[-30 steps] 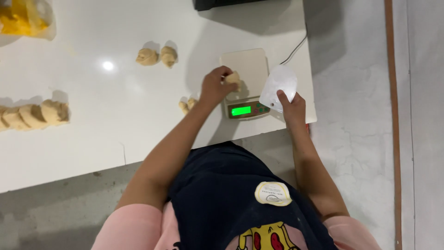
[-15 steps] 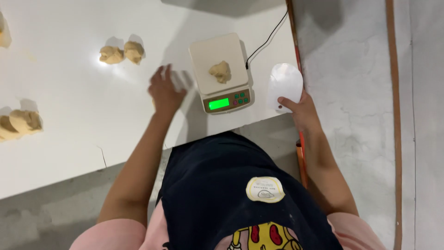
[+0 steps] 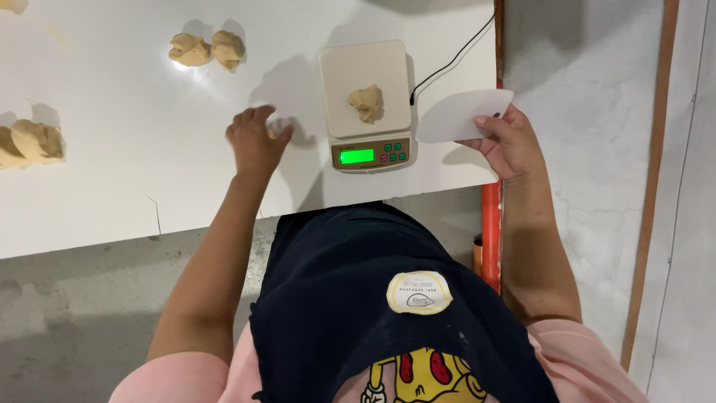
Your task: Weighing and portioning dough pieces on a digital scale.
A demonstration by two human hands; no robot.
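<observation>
A big white table (image 3: 112,194) is seen from above. On it, near the right edge, a small scale (image 3: 365,104) is set, with its green screen lit and its long side running away from the person. One lump of dough (image 3: 366,103) is sat on the middle of the scale plate, so that lump looks to be getting weighed. Two lumps (image 3: 207,49) are laid touching at the far side, and more dough (image 3: 33,142) is kept at the left edge, so some seems done and some left.

A flat white scraper (image 3: 459,116) is pinched by the right hand (image 3: 507,145), with its long side pointing left at the scale. A tiny bit of dough (image 3: 277,128) is touched by the half-curled left hand (image 3: 253,142), just beside the scale; whether it is gripped cannot be told.
</observation>
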